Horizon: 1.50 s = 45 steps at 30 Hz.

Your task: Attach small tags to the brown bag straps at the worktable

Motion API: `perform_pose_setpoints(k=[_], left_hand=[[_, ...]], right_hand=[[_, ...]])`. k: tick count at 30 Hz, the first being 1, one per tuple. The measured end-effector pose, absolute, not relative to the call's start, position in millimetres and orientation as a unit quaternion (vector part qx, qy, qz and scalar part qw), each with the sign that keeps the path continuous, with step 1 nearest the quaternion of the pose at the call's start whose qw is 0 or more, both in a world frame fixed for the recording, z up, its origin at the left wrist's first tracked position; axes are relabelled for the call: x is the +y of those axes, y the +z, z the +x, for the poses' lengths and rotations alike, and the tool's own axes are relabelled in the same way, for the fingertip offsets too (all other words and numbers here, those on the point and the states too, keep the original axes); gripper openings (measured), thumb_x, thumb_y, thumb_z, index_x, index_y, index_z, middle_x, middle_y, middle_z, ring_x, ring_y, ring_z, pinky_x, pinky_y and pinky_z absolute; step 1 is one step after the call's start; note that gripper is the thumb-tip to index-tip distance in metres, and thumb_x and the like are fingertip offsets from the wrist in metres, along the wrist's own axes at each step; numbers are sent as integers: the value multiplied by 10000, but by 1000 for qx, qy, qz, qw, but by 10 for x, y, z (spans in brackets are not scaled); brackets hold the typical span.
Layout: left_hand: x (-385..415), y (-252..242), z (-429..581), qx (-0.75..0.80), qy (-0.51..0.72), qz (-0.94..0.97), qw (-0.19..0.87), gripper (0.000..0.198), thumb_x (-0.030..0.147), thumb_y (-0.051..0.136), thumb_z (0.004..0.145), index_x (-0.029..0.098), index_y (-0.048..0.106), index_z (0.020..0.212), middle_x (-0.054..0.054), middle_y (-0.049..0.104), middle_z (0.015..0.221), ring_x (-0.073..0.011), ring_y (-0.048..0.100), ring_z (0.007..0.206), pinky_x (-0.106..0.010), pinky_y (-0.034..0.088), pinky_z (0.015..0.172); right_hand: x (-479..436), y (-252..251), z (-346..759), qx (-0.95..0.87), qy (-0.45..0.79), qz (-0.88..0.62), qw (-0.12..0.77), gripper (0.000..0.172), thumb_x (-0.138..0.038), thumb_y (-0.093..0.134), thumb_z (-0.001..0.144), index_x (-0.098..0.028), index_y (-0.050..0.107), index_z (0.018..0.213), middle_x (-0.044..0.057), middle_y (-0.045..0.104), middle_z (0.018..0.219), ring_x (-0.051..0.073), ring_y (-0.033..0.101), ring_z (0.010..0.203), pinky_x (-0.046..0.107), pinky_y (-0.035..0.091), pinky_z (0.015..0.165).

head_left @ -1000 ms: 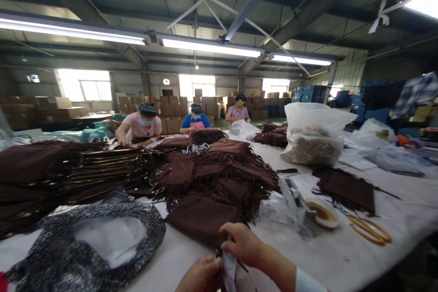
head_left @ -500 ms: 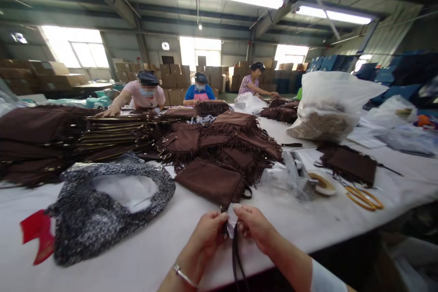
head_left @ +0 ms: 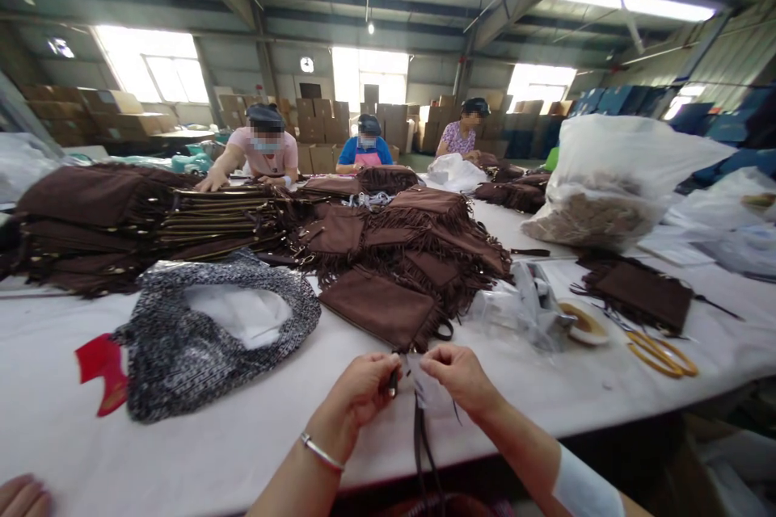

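Observation:
Near the table's front edge, my left hand is closed on the end of a dark strap, where a small metal bit shows at the fingers. The strap hangs in two strands below the table edge. My right hand pinches a thin whitish translucent sheet between thumb and finger, close beside the left hand. Just beyond both hands lies a flat brown pouch with a small loop at its right corner. Its near corner touches or nearly touches the strap; I cannot tell which.
Brown fringed bags lie heaped behind, with zipped ones stacked to the left. A black-and-white knitted bag, tape roll, yellow-handled scissors and plastic sack surround me. Another person's hand shows lower left. Several co-workers sit opposite.
The view has shifted, so the table things appear further right. The whitish sheet, bunched between my hands before, now hangs spread from my right hand. Another person's hand has appeared at the lower left.

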<state>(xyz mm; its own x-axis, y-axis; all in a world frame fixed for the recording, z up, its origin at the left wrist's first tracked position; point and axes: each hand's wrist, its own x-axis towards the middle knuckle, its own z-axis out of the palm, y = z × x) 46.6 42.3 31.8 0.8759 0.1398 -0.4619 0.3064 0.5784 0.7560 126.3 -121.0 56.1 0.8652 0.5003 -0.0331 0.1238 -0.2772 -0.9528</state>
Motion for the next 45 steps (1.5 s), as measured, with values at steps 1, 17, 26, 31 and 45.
perform_pose_setpoints(k=[1, 17, 26, 31, 45], left_hand=[[456, 352, 477, 246, -51, 453, 855, 238, 273, 792, 700, 126, 610, 739, 7, 581, 606, -85, 497, 514, -208, 347, 494], [335, 378, 586, 217, 0, 423, 880, 338, 345, 854, 620, 145, 608, 738, 27, 557, 610, -95, 476, 542, -238, 295, 512], [317, 335, 601, 243, 21, 437, 866, 396, 390, 875, 574, 161, 574, 689, 45, 516, 550, -88, 436, 501, -237, 286, 497], [295, 351, 636, 255, 24, 436, 863, 336, 360, 836, 636, 161, 571, 687, 44, 506, 542, -87, 420, 483, -242, 279, 491], [252, 352, 650, 259, 29, 435, 862, 327, 354, 827, 666, 161, 564, 690, 57, 473, 525, -81, 399, 471, -243, 275, 491]], right_hand=[[-1234, 568, 1239, -217, 167, -793, 545, 186, -333, 682, 654, -152, 684, 612, -1, 614, 578, 130, 512, 574, 260, 372, 573], [-1259, 575, 1004, -219, 219, -805, 505, 216, -342, 673, 667, -134, 723, 686, 17, 667, 622, 143, 553, 594, 250, 404, 580], [-1278, 614, 956, -159, 251, -790, 536, 234, -368, 701, 641, -140, 696, 690, -39, 540, 505, 88, 404, 466, 238, 309, 465], [-1288, 621, 938, -165, 253, -787, 538, 236, -363, 696, 633, -134, 695, 687, -36, 538, 510, 85, 406, 465, 237, 307, 462], [-1291, 581, 947, -139, 260, -775, 560, 303, -422, 710, 624, -131, 692, 709, -43, 509, 475, 91, 401, 444, 238, 298, 442]])
